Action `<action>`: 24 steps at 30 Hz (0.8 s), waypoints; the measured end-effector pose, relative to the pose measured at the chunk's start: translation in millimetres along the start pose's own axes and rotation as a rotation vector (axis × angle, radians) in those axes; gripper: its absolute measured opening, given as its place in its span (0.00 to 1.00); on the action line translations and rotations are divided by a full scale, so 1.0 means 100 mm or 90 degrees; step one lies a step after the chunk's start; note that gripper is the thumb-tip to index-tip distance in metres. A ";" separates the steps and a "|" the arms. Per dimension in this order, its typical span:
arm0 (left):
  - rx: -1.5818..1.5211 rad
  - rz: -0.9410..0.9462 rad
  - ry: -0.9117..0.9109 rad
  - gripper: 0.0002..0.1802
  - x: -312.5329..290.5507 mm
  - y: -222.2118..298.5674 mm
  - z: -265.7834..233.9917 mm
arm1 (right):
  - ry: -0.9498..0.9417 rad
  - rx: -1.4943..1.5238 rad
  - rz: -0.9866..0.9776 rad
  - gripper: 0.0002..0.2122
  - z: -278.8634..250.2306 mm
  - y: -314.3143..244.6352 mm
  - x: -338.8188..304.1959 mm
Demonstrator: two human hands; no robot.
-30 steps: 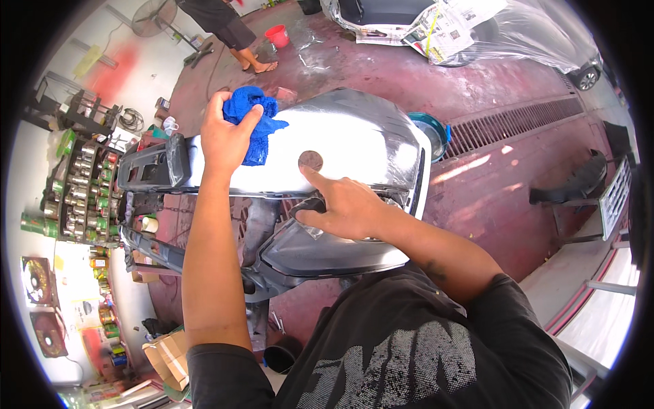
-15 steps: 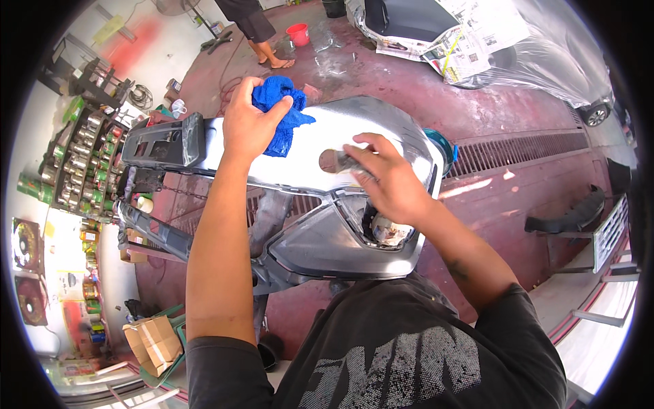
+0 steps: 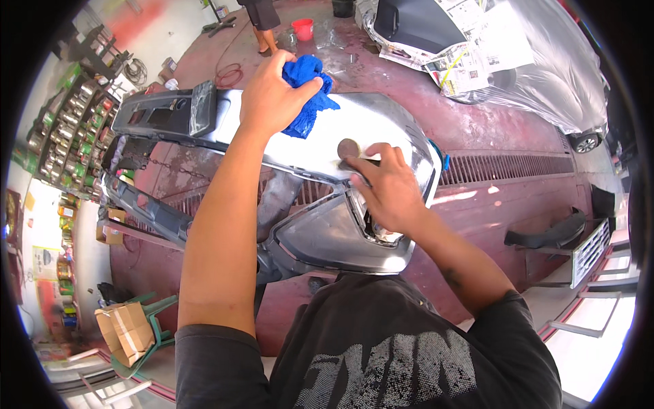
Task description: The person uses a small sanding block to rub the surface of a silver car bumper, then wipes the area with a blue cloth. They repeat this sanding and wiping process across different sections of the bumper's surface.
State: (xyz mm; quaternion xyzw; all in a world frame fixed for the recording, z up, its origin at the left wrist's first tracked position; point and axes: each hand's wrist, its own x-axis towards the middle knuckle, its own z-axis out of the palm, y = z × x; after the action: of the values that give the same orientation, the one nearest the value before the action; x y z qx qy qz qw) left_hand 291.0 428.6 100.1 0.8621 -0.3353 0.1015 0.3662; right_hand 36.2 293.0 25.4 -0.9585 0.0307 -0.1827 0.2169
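A car bumper cover (image 3: 272,151), silvery white along its top and dark grey lower down, stretches across in front of me. My left hand (image 3: 276,95) grips a crumpled blue cloth (image 3: 308,102) over the bumper's far edge. To the right, my right hand (image 3: 387,187) is low over the pale surface with bent fingers. Beneath its fingertips shows a round brownish-grey disc (image 3: 348,148) that looks like a sanding disc. Part of the disc is hidden by the fingers. Below that hand is an opening (image 3: 364,218) in the bumper, partly covered by the wrist.
A plastic-and-paper-covered car (image 3: 538,75) stands far right. Another person's legs (image 3: 264,27) and a red bucket (image 3: 302,29) are at the back. Paint cans fill a rack (image 3: 68,129) on the left. A cardboard box (image 3: 126,330) sits on a green chair (image 3: 160,320). A floor grate (image 3: 504,168) runs behind the bumper.
My view has turned slightly. The left hand with the blue cloth has shifted right and farther away. My right hand and the disc have slid a little right along the bumper.
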 end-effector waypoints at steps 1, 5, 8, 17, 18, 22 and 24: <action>-0.007 -0.004 0.006 0.35 0.00 0.02 0.01 | 0.011 -0.051 -0.028 0.19 -0.09 0.07 -0.05; -0.031 0.023 0.034 0.32 0.00 0.06 0.07 | 0.028 0.075 0.073 0.19 0.16 -0.15 0.01; -0.033 0.025 0.021 0.35 0.00 0.06 0.02 | 0.041 0.109 0.078 0.20 0.16 -0.13 -0.01; -0.024 0.017 0.010 0.38 -0.01 0.10 -0.03 | 0.067 0.041 0.056 0.24 0.29 -0.19 -0.11; -0.016 0.015 0.016 0.38 -0.01 0.07 -0.04 | 0.043 -0.001 0.039 0.24 0.18 -0.10 -0.17; -0.023 0.009 0.017 0.38 -0.02 0.11 -0.01 | 0.079 -0.031 0.020 0.26 0.25 -0.09 -0.24; -0.030 0.000 0.010 0.38 -0.01 0.12 -0.02 | 0.086 -0.011 0.014 0.27 0.36 -0.13 -0.19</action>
State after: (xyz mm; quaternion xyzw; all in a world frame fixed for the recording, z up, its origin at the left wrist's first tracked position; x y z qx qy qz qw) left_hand 282.1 424.4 107.8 0.8525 -0.3349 0.1004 0.3887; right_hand 31.4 321.7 -5.6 -0.9454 0.0574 -0.2444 0.2079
